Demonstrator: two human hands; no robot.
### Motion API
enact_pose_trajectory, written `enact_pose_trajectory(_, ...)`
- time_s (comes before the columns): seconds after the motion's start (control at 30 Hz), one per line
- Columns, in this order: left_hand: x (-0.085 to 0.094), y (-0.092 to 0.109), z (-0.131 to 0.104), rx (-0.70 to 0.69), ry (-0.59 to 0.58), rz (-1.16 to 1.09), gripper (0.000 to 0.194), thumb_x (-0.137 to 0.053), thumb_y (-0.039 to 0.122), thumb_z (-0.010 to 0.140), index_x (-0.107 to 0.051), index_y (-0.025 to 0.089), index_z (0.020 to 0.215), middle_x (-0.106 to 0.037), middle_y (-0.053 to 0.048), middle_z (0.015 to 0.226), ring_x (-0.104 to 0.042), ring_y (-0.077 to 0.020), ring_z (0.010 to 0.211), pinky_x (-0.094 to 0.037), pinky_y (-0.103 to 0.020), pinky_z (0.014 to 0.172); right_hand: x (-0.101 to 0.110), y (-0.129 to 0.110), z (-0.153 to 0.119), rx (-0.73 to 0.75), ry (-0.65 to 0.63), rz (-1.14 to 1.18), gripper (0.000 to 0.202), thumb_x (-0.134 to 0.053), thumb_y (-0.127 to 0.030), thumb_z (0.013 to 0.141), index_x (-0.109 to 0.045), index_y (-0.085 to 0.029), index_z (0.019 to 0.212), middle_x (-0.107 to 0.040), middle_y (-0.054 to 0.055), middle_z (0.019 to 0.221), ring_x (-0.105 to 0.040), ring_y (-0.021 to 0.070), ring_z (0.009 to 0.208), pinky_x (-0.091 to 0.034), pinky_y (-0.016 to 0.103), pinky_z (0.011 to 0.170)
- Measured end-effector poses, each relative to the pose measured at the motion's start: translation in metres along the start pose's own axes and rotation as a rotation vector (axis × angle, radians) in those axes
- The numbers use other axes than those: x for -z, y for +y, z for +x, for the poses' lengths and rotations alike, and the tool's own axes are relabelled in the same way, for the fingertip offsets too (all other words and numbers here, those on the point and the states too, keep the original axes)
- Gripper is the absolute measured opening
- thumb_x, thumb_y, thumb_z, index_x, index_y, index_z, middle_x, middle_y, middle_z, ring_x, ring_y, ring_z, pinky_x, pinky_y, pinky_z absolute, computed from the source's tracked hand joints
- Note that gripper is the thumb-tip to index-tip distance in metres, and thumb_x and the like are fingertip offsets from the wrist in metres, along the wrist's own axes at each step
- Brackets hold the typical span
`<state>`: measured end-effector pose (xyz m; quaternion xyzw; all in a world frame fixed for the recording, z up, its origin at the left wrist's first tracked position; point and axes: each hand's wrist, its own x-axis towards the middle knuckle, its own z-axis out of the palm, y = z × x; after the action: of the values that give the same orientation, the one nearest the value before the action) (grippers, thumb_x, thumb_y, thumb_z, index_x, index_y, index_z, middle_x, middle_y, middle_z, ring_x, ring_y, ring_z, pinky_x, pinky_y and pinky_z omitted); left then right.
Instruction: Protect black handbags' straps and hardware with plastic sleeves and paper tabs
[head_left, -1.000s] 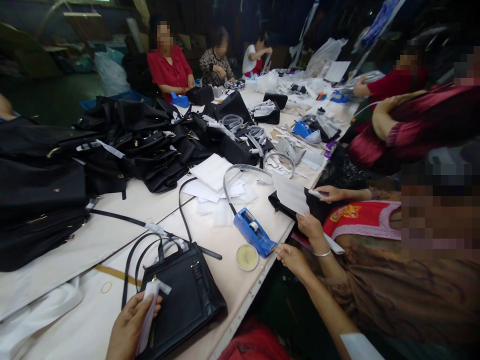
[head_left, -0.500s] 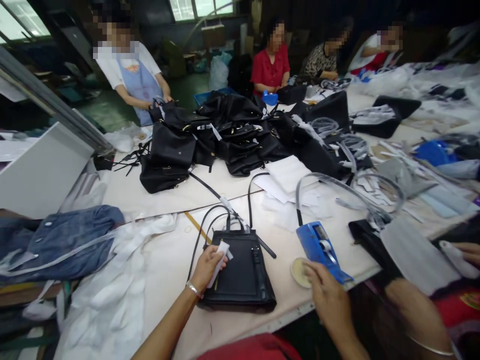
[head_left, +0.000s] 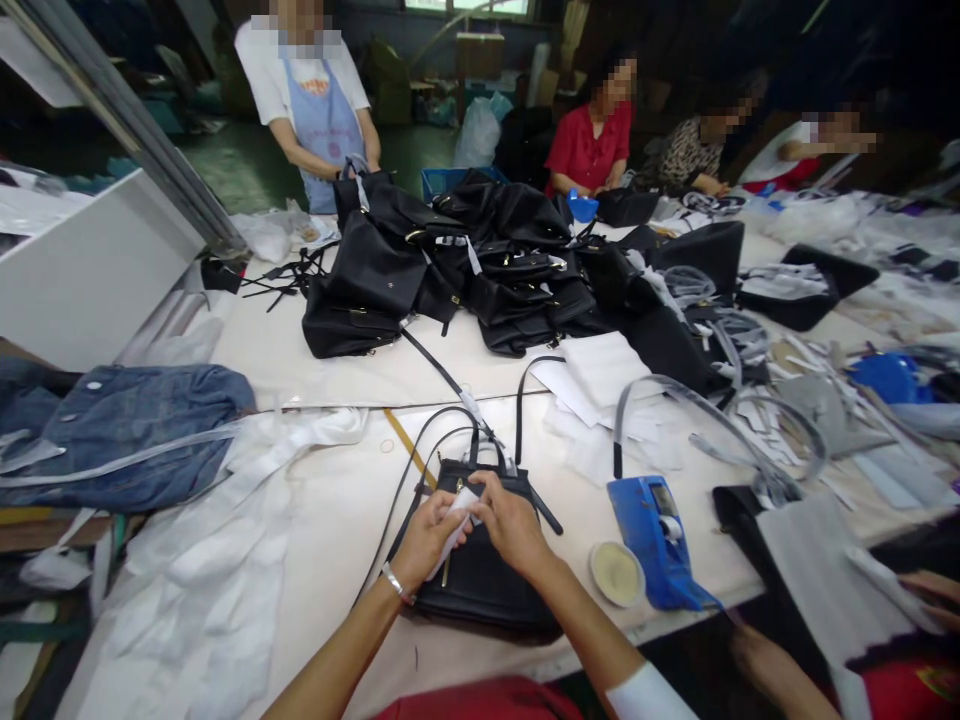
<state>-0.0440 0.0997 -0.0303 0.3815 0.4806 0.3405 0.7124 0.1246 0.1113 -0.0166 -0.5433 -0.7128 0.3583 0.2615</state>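
A black handbag (head_left: 487, 590) with a top handle and long thin straps lies on the table in front of me. Over its front, my left hand (head_left: 424, 540) grips a folded white strip (head_left: 452, 528) that looks like paper or thin foam. At the strip's upper end, the fingertips of my right hand (head_left: 514, 525) are pinched on it. A gold zip shows on the bag beneath my hands. To the right of the bag sits a small round dish (head_left: 616, 574) with pale yellow contents. Beside it stands a blue tape dispenser (head_left: 652, 545).
Black bags (head_left: 450, 260) are heaped across the table's far side. White sheets (head_left: 600, 375) lie behind the dispenser. Blue denim (head_left: 150, 425) and white wrapping material (head_left: 202, 570) are at left. A co-worker's hand (head_left: 772, 660) is near the right front edge; several people stand or sit beyond.
My right hand has left the round dish and come across to the white strip in my left hand. The view has shifted, and the co-worker's hand at right is now near the tape dispenser.
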Motion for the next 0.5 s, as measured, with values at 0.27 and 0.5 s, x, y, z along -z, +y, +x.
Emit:
enact_pose_trajectory(0.27,0.015,0.01,0.012,0.098,-0.165,-0.282,0.024,-0.057,0.037,0.083,-0.051,0.014,0.085,-0.062,-0.004,0.071,-0.051,-0.0071,0.052,-0.036,-0.019,0.05,-0.044,0.028,0.009,-0.315,-0.02,0.803,0.032,-0.051,-0.039,0.085,-0.043,-0.019,0.108,-0.056,-0.005,0.058,-0.046,0.01,0.042,-0.036,0.021,0.044)
enact_pose_trajectory(0.5,0.014,0.006,0.02,0.103,-0.091,-0.215,0.025,-0.057,0.039,0.083,-0.05,0.015,0.086,-0.064,-0.005,0.074,-0.053,-0.008,0.054,-0.038,-0.02,0.052,-0.036,0.036,0.011,-0.363,0.062,0.698,0.035,-0.055,-0.039,0.081,-0.048,-0.019,0.109,-0.059,-0.002,0.072,-0.049,0.01,0.05,-0.041,0.023,0.048)
